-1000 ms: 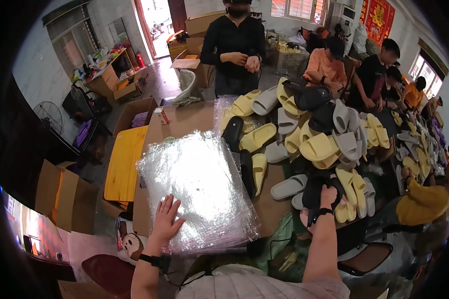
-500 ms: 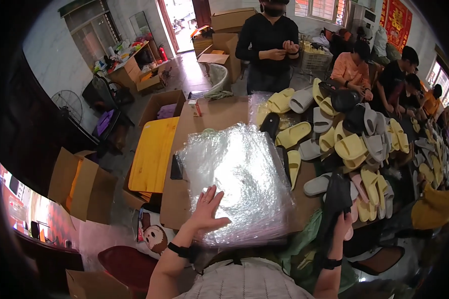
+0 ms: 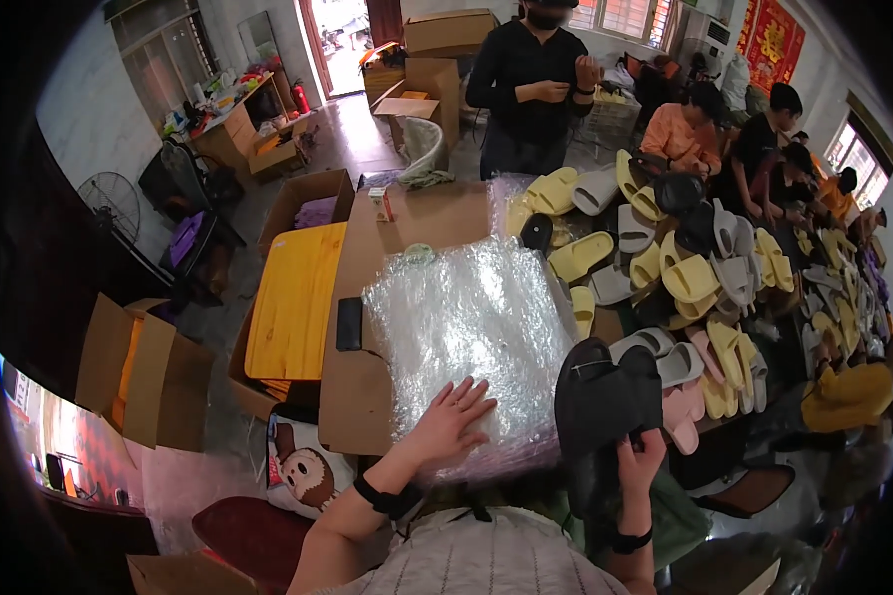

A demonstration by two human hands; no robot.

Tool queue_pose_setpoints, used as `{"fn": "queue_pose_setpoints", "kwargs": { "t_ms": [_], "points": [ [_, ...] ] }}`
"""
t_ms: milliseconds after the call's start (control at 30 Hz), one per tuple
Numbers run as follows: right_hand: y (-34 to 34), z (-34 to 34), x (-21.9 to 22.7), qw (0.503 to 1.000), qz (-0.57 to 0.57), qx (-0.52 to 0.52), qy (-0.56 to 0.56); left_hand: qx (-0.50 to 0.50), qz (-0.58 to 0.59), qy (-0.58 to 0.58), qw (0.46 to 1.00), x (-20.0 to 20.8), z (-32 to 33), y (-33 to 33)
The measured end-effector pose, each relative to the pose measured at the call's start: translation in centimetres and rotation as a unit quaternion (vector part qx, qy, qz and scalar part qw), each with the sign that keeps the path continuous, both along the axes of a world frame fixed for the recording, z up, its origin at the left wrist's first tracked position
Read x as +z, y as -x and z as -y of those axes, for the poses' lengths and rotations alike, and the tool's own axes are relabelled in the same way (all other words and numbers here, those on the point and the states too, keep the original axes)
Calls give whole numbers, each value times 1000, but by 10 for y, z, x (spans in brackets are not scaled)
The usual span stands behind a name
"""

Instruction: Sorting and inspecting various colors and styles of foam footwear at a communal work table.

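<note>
My left hand (image 3: 450, 426) lies flat with fingers spread on the lower part of a thick stack of clear, shiny plastic bags (image 3: 474, 322). To the right, my right hand (image 3: 641, 466) grips a pair of black slippers (image 3: 605, 389) by their lower end. A thin strand shows across one of them. The pair is held over the stack's right edge and covers some slippers behind it. Just beyond lie grey slippers (image 3: 680, 365) and pink slippers (image 3: 681, 416).
A large pile of yellow, grey and black slippers (image 3: 690, 273) fills the table's right side. A black phone (image 3: 349, 324) and a small box (image 3: 380, 204) rest on the cardboard (image 3: 355, 402). Left stands a yellow board (image 3: 298, 302). A person (image 3: 531, 89) stands opposite; others sit at right.
My right hand has brought the black slippers left toward the bags and raised them into fuller view. My left hand has shifted right on the stack.
</note>
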State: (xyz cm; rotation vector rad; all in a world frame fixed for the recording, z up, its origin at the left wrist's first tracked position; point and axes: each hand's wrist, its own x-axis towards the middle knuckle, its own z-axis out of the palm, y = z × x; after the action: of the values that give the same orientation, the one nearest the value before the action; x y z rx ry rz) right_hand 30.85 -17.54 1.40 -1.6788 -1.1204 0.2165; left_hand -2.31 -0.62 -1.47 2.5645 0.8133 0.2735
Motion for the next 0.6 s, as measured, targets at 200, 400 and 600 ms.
{"fn": "queue_pose_setpoints", "kwargs": {
  "t_ms": [200, 400, 600],
  "points": [
    [27, 18, 26, 999, -35, -34, -21, 5, 70, 133, 989, 8, -8, 4],
    [64, 24, 54, 990, 124, 62, -13, 31, 123, 168, 978, 10, -8, 3],
    [92, 20, 46, 967, 159, 119, 160, 48, 209, 163, 963, 31, -2, -2]
  ]
}}
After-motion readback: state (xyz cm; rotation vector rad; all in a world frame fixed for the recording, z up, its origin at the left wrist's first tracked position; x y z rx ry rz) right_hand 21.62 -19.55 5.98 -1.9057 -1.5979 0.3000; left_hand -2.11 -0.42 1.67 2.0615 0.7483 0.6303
